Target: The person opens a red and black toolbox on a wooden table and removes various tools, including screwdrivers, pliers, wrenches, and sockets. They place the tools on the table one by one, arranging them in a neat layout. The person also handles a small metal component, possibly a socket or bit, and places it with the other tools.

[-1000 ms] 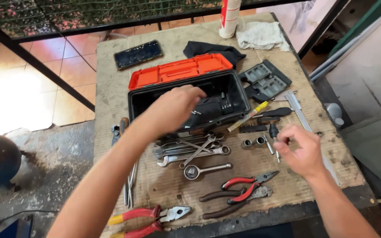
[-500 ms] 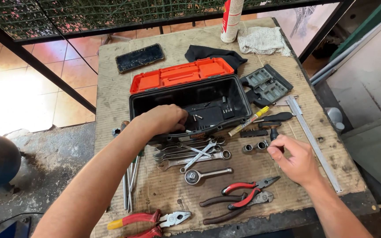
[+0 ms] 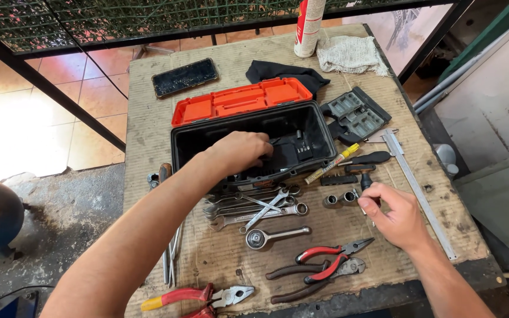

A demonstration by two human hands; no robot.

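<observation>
My left hand [image 3: 240,154] reaches into the open black toolbox [image 3: 177,154], its fingers curled down near the dark parts on the bottom. Whatever is under the fingers is hidden. The box's orange lid [image 3: 240,100] lies folded back behind it. My right hand [image 3: 397,217] rests on the cardboard to the right, with thumb and forefinger pinched together beside two small metal sockets [image 3: 340,199]. I cannot make out anything between the fingertips. A pile of wrenches [image 3: 254,206] lies just in front of the box, and a ratchet handle [image 3: 269,236] below them.
Red-handled pliers [image 3: 325,256] and cutters [image 3: 192,294] lie near the table's front edge. A yellow marker [image 3: 332,165], a black-handled tool [image 3: 367,158], a steel caliper [image 3: 422,194], a grey bit case [image 3: 357,115], a phone [image 3: 184,76], a black cloth [image 3: 287,72], a rag [image 3: 346,54] and a spray can [image 3: 308,26] are around the box.
My left hand has gone from above the box's front rim down into the box. My right hand has shifted slightly left and closed its fingertips by the sockets.
</observation>
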